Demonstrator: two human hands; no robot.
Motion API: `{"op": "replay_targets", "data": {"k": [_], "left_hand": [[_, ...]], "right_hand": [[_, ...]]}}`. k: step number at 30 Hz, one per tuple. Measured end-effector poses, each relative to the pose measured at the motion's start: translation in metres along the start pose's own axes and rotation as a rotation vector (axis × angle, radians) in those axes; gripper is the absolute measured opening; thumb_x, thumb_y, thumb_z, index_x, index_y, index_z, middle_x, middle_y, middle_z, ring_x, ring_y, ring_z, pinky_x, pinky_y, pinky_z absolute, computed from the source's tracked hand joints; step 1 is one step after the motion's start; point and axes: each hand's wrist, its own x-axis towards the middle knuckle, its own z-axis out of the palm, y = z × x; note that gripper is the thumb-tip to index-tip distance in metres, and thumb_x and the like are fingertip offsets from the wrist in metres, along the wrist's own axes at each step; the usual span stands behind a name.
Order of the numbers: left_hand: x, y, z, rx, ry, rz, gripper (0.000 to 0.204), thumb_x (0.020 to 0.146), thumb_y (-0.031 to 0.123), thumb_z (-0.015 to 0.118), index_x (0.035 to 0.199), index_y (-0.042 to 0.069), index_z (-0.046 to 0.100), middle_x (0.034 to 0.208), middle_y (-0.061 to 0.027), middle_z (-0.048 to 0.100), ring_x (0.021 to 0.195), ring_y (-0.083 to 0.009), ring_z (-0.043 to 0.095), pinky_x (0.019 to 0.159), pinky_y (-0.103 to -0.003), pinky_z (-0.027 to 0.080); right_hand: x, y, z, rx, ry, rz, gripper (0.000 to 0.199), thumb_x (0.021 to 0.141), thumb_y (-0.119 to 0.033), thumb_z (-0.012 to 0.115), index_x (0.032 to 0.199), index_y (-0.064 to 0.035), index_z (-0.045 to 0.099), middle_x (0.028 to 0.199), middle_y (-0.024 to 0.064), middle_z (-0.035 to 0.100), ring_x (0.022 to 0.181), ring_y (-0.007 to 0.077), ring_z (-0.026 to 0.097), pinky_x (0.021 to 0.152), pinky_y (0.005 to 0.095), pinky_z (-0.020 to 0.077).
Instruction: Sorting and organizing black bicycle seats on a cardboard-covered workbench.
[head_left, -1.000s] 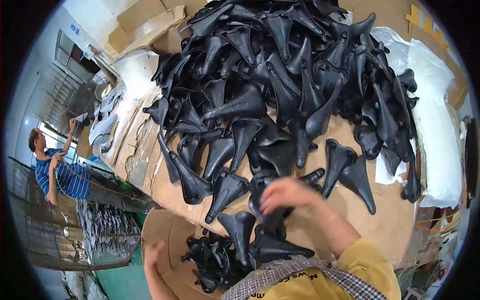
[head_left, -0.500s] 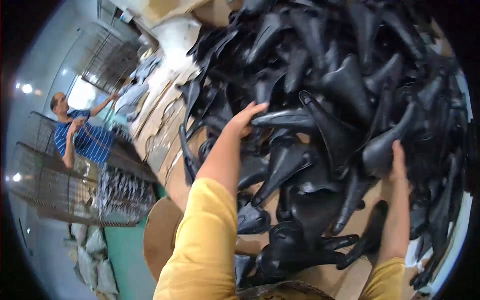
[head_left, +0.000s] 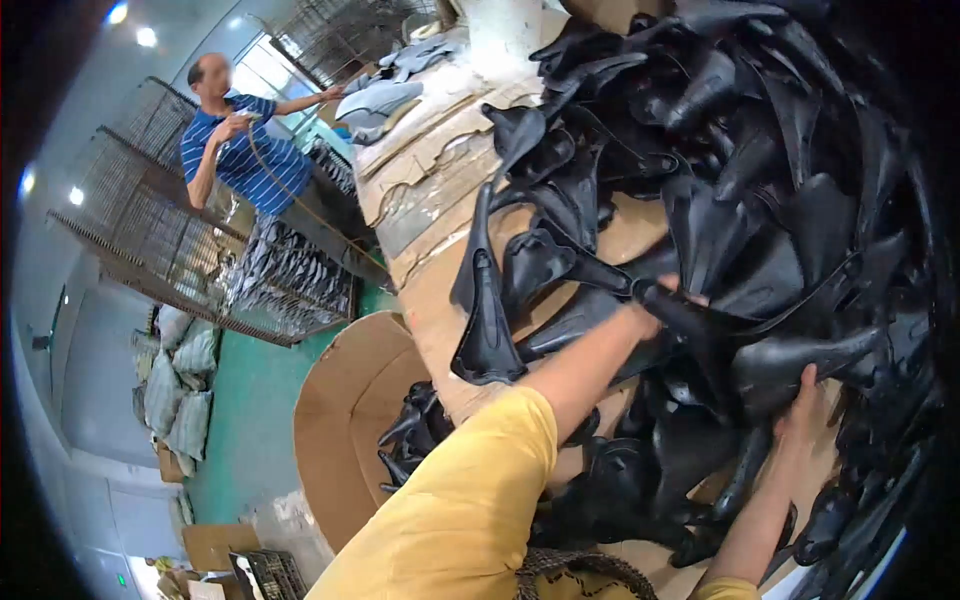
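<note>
A heap of black bicycle saddle shells (head_left: 705, 225) covers the cardboard-topped table, with wide ends and narrow noses pointing every way. My left hand (head_left: 655, 308) is closed around the narrow nose of one saddle shell (head_left: 685, 318) in the middle of the heap. Lower right, my right hand (head_left: 797, 410) grips another shell (head_left: 775, 365) at its wide end; the thumb shows on its side and the other fingers are hidden beneath. Left of my left hand, an upturned hollow shell (head_left: 487, 345) lies near the table edge.
A cardboard box (head_left: 350, 400) with more black shells inside stands beside the table. Across the table, a person in a striped blue shirt (head_left: 255, 160) holds a hose-fed tool and reaches toward grey pieces (head_left: 380, 103). Wire racks (head_left: 170, 190) and stacked sacks (head_left: 165, 395) stand on the green floor.
My view has turned, so the table and person appear farther right. My left hand has moved right across the heap, nearer my right hand, and now grasps a shell's nose. My right hand keeps its shell.
</note>
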Motion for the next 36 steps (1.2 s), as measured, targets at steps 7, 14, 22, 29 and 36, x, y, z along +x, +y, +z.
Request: {"op": "replay_targets", "data": {"k": [7,14,22,29,36], "left_hand": [[-0.137,0.066,0.061,0.225,0.177,-0.095,0.036,0.082,0.025,0.057,0.108,0.000,0.056,0.105,-0.0086,0.058,0.093,-0.0167,0.053,0.083,-0.028,0.041],[-0.292,0.052,-0.004,-0.144,0.264,-0.031,0.035,0.082,0.014,0.057,0.115,0.003,0.052,0.108,-0.0047,0.056,0.095,-0.0147,0.052,0.085,-0.028,0.039],[-0.585,0.004,-0.067,-0.446,1.007,0.075,0.043,0.083,0.022,0.055,0.122,0.009,0.045,0.113,-0.0078,0.054,0.098,-0.0195,0.053,0.085,-0.031,0.040],[-0.756,0.001,-0.016,-0.277,1.812,-0.306,0.052,0.083,0.030,0.051,0.129,0.013,0.035,0.125,-0.0118,0.041,0.099,-0.0281,0.049,0.083,-0.041,0.040],[-0.806,-0.049,0.027,-0.473,1.872,-0.188,0.023,0.074,0.022,0.056,0.091,0.006,0.058,0.082,-0.0091,0.058,0.062,-0.0236,0.057,0.050,-0.035,0.044]], "right_hand": [[-0.081,0.051,0.051,-0.334,-0.230,-0.033,0.063,0.076,-0.043,0.059,0.123,-0.0070,0.038,0.116,0.0063,0.047,0.106,0.0211,0.044,0.093,0.0352,0.0340],[-0.159,0.121,0.114,-0.558,-0.472,-0.037,0.070,0.072,-0.044,0.064,0.122,-0.0030,0.037,0.117,0.0078,0.044,0.105,0.0199,0.042,0.090,0.0337,0.0344],[-0.296,0.285,0.219,-0.958,-0.953,0.115,0.069,0.075,-0.032,0.065,0.125,0.0041,0.033,0.112,0.0149,0.051,0.102,0.0233,0.049,0.089,0.0312,0.0363],[-0.377,0.329,0.245,-1.052,-1.275,0.408,0.072,0.078,-0.019,0.063,0.133,-0.0022,0.020,0.094,0.0105,0.058,0.078,0.0125,0.055,0.065,0.0239,0.0454],[-0.338,0.287,0.211,-1.018,-1.016,0.432,0.035,0.083,-0.015,0.055,0.115,-0.0063,0.045,0.085,0.0067,0.059,0.069,0.0149,0.058,0.058,0.0245,0.0461]]}}
